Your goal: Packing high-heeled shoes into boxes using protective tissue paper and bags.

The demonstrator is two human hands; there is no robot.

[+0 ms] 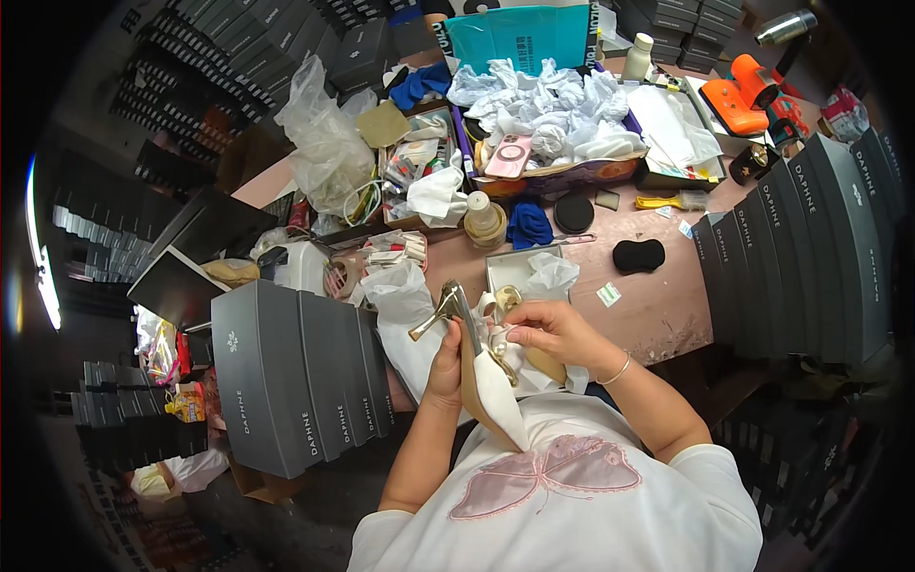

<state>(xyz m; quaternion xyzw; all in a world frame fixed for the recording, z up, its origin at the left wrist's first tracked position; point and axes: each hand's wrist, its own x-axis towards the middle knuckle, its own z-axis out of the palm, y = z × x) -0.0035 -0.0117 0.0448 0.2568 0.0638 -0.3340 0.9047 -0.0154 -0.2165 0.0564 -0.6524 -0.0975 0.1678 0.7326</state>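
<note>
- Head view: one white pointed high-heeled shoe with tan sole and gold stiletto heel (481, 367), centre frame, toe toward the chest at 6 o'clock, heel up at 11.
- Left hand (444, 367): fingers wrapped round the shoe's mid-sole.
- Right hand (553, 329): fingertips pressed together, pinching the shoe's gold strap trim at its top edge.
- Four upright grey shoe boxes (300, 367) at 9 o'clock of the hands, touching side by side.
- One more row of grey boxes (810, 243) at 3 o'clock; count unclear.
- One open white box with tissue paper (534, 272) at 12, just beyond the hands.
- Two black oval pads (639, 255) on the pink worktable (658, 305), at 1 o'clock.
</note>
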